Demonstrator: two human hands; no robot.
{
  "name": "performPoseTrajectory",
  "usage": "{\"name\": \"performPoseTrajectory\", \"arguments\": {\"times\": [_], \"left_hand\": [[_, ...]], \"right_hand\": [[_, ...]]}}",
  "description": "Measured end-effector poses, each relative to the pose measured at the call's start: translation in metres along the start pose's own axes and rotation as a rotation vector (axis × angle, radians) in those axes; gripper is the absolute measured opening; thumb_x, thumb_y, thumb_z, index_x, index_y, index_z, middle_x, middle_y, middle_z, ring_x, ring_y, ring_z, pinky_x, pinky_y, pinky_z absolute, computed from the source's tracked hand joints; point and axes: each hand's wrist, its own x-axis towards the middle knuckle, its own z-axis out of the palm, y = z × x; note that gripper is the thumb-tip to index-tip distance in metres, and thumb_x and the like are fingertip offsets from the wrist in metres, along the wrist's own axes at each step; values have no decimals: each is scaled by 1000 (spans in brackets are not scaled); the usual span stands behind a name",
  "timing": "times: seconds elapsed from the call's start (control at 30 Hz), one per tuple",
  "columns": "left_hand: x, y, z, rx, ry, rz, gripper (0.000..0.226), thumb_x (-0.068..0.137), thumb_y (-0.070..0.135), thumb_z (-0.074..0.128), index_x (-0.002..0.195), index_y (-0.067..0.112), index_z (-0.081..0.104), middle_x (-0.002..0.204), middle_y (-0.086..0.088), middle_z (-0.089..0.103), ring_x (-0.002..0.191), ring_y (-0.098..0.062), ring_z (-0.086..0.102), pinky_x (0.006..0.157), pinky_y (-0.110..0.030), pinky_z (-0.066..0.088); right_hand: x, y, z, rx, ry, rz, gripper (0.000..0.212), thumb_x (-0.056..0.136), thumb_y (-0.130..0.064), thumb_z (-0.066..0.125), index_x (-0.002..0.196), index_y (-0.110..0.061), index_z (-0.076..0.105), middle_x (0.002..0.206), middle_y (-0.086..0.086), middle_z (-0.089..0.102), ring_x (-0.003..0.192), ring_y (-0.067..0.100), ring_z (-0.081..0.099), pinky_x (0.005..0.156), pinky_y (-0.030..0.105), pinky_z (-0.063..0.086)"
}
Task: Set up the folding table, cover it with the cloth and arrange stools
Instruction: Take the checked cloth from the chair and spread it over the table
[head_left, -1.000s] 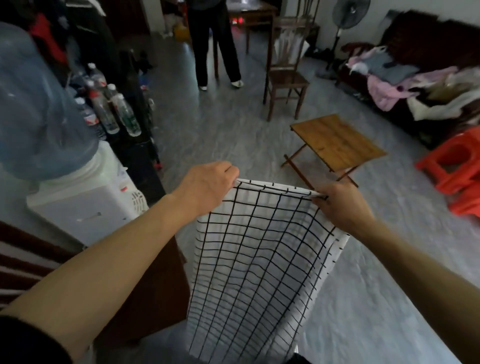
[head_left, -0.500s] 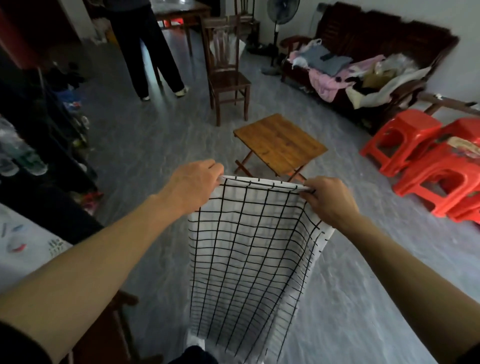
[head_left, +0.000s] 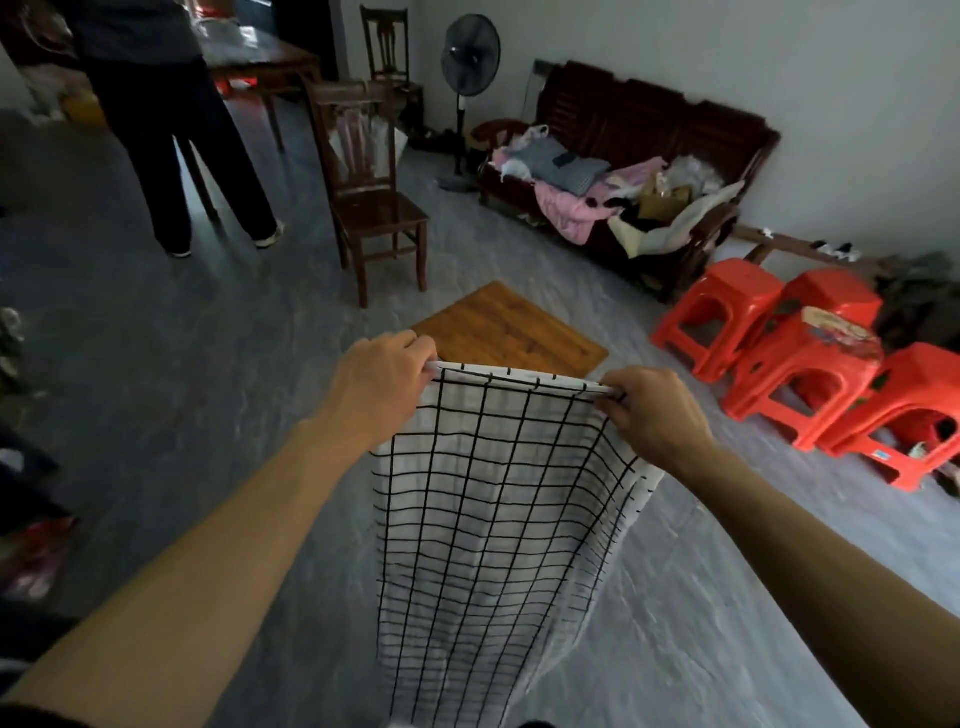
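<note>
Both hands carry a white cloth with a black grid pattern (head_left: 493, 493) by its top edge. The left hand (head_left: 376, 387) has its grip curled over one upper corner and the right hand (head_left: 657, 415) pinches the other, so the edge runs taut from side to side and the rest hangs straight down toward the grey floor (head_left: 208, 364).

The small square folding table with a wooden worktop (head_left: 506, 330) stands unfolded directly ahead, just beyond the held edge, about centred between the hands and slightly nearer the left one. Its top is bare. The cloth must go forward and over it. The red plastic stools (head_left: 795, 353) wait clustered to the right, well apart from the table.
</note>
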Motion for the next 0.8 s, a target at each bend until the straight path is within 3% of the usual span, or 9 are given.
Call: {"name": "performPoseTrajectory", "arguments": {"times": [0.2, 0.37, 0.47, 0.63, 0.8], "left_hand": [[50, -52, 20, -6, 7, 10, 6, 92, 22, 61, 92, 16, 60, 83, 0, 59, 74, -21, 56, 68, -36, 42], [108, -85, 36, -12, 7, 33, 4, 92, 18, 62, 91, 16, 60, 81, -2, 62, 71, -24, 58, 70, -43, 47], [147, -102, 45, 42, -10, 50, 5, 93, 21, 59, 92, 16, 59, 81, -1, 61, 72, -24, 58, 70, -45, 47], [217, -138, 50, 124, -50, 95, 6, 93, 23, 55, 93, 18, 58, 81, 1, 60, 73, -24, 57, 72, -47, 46], [274, -174, 60, 129, -60, 108, 8, 94, 25, 52, 93, 20, 58, 82, 4, 59, 77, -21, 56, 74, -43, 44]], "right_hand": [[65, -14, 16, 17, -7, -7, 7, 88, -21, 68, 82, -18, 68, 76, -4, 60, 72, 18, 58, 60, 32, 45], [136, -17, 38, 105, -27, -88, 6, 86, -21, 70, 92, -21, 70, 87, -7, 64, 84, 14, 59, 72, 37, 52], [186, -13, 60, 127, -46, -123, 9, 88, -32, 67, 90, -23, 68, 85, -8, 62, 82, 12, 57, 74, 37, 52], [270, -22, 78, 331, -58, -184, 34, 92, -54, 53, 90, -24, 70, 82, -11, 64, 75, 3, 57, 68, 32, 52], [342, -41, 86, 390, -71, -218, 22, 90, -40, 67, 92, -19, 72, 83, -9, 66, 74, 2, 60, 69, 34, 55]]}}
